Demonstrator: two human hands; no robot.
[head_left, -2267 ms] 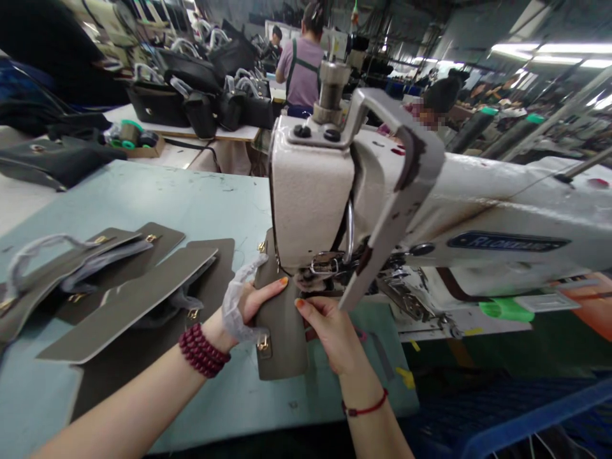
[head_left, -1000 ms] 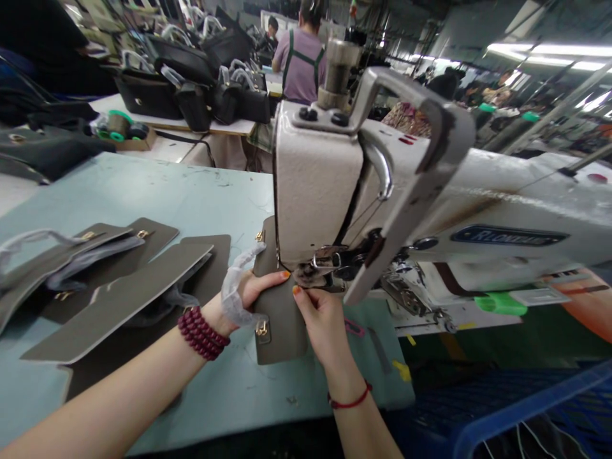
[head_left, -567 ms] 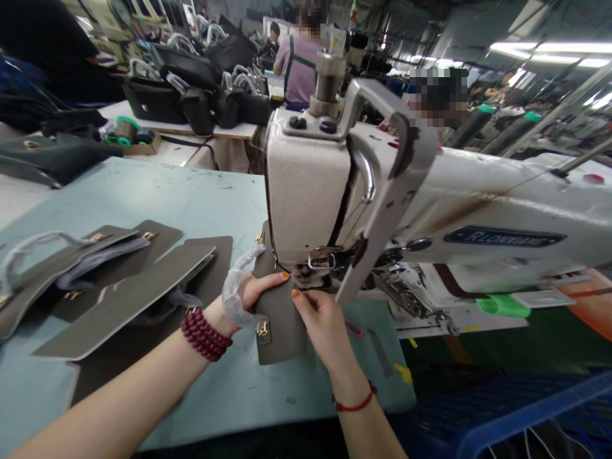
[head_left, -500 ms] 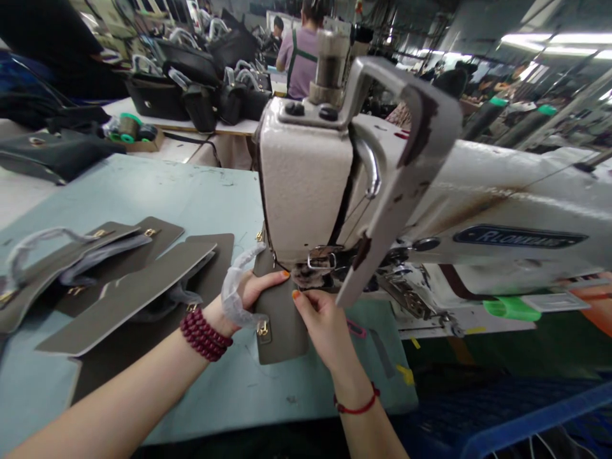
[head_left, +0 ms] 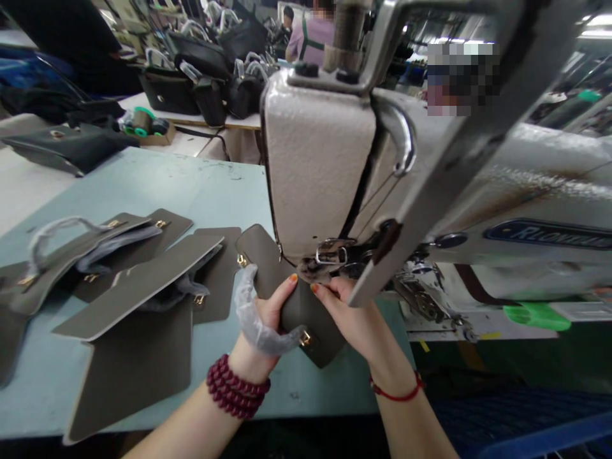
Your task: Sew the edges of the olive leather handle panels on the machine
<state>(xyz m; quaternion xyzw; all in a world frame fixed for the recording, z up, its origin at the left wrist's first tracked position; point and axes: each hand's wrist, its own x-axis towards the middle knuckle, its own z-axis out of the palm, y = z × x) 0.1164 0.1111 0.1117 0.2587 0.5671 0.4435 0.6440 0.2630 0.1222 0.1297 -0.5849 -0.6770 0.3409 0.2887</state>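
My left hand [head_left: 270,309] grips a grey-brown leather bag panel [head_left: 294,306] under the head of a white sewing machine [head_left: 320,153]. Its thumb lies on top of the panel, and a plastic-wrapped handle [head_left: 261,331] with a gold ring loops over the hand. My right hand [head_left: 349,312] pinches the panel's right side just below the presser foot [head_left: 329,261]. The panel lies turned at an angle, its far corner pointing left past the machine head.
A pile of matching grey panels with wrapped handles [head_left: 119,274] lies on the pale green table [head_left: 157,185] at left. Black finished bags [head_left: 201,83] crowd a bench behind. Another person in a purple shirt [head_left: 308,41] stands far back. A blue crate rim [head_left: 526,433] is at lower right.
Both hands have swung the panel under the foot, so that it lies slanted instead of straight. The camera has dropped closer to the machine head.
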